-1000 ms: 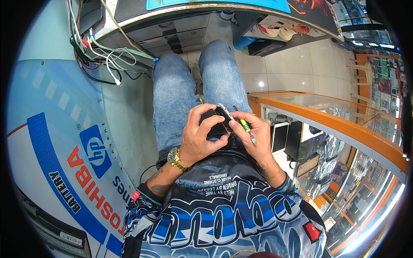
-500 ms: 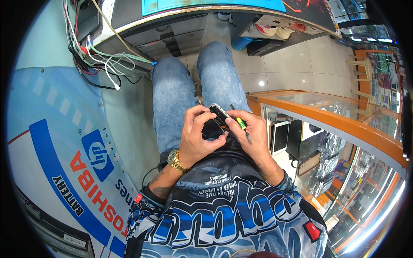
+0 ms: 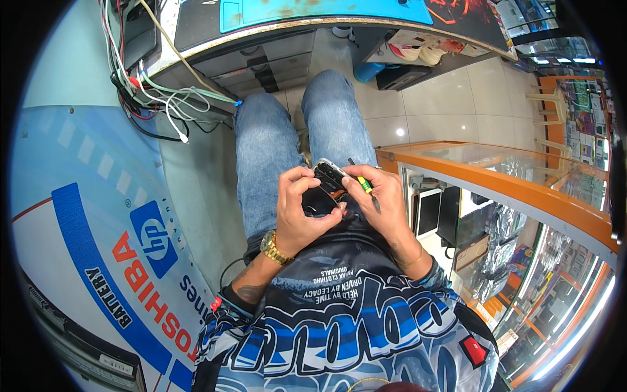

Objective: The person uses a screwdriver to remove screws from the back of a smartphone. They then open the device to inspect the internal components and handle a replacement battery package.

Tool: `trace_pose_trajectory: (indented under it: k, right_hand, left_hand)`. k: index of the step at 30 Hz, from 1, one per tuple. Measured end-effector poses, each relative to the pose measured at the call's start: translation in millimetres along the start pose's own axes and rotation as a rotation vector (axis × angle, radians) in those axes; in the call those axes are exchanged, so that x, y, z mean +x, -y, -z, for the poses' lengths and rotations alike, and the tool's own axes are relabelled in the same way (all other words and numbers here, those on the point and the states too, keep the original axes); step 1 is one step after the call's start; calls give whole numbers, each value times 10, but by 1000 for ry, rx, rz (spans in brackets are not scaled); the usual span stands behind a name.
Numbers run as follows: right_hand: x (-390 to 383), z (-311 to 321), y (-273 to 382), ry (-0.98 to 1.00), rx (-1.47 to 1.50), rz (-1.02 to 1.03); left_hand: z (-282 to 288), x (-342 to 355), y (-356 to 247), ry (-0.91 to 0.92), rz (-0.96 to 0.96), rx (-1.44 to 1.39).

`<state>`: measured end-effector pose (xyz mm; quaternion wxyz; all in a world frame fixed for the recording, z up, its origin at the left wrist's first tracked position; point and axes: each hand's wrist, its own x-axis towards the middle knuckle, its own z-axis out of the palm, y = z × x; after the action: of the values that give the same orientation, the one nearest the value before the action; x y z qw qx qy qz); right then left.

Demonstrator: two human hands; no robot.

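Over my lap, between my jeans-clad knees, an opened smartphone (image 3: 332,175) shows its dark inner parts inside a silver frame, with a dark panel and an orange flex cable at its lower left. My left hand (image 3: 300,212) is closed on the phone's left side, fingertips on the panel and thumb at the lower end. My right hand (image 3: 379,202) grips the right edge with its thumb and also holds a thin green-and-yellow tool (image 3: 364,185) among its fingers, its dark tip pointing down.
A workbench with a cyan mat (image 3: 320,13) spans the top, with drawers (image 3: 261,62) and hanging cables (image 3: 163,104) beneath. A printed panel (image 3: 91,163) stands at my left. An orange-framed glass display case (image 3: 496,189) is close on my right. Plastic chairs (image 3: 548,104) stand beyond.
The phone has tilted slightly to the left within my hands, showing more of its inside and the orange cable. The view has shifted a little, so the surroundings sit lower in the picture.
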<state>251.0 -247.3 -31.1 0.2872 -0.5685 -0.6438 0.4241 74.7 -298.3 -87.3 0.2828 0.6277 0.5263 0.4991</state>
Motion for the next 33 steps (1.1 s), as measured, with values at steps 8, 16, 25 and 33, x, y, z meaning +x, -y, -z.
trace_pose_trajectory:
  k: [8,16,25,33]
  right_hand:
    - [-29,33,5,10,14,-38]
    - [-192,105,-36,6,177,-146]
    - [-657,47,-56,-242,787,-451]
    - [-822,496,-150,-126,364,-107]
  left_hand:
    - [-17,-13,-9,-35,-80,4]
    - [-32,79,-25,99,-107,-53]
    - [-6,195,-166,178,-240,114]
    - [313,82,-172,320,-228,-15]
